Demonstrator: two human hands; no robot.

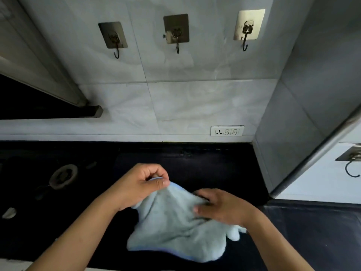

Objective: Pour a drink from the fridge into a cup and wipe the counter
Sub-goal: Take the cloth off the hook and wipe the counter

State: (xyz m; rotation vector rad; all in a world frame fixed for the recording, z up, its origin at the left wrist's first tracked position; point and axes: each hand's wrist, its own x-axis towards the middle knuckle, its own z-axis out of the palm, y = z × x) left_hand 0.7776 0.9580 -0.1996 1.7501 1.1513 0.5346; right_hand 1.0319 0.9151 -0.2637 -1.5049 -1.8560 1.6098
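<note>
A pale blue cloth (172,227) with a darker blue hem hangs crumpled over the black counter (205,165), low in the middle of the head view. My left hand (142,184) pinches its upper edge between thumb and fingers. My right hand (222,208) grips the cloth further right, fingers curled into the fabric. The cloth's lower edge rests near the counter's front. No cup or drink is in view.
Three metal hooks (176,34) are stuck on the tiled wall above. A white socket strip (227,131) sits just above the counter. A grey pillar (293,124) rises at right. A round drain fitting (63,176) lies at left on the counter.
</note>
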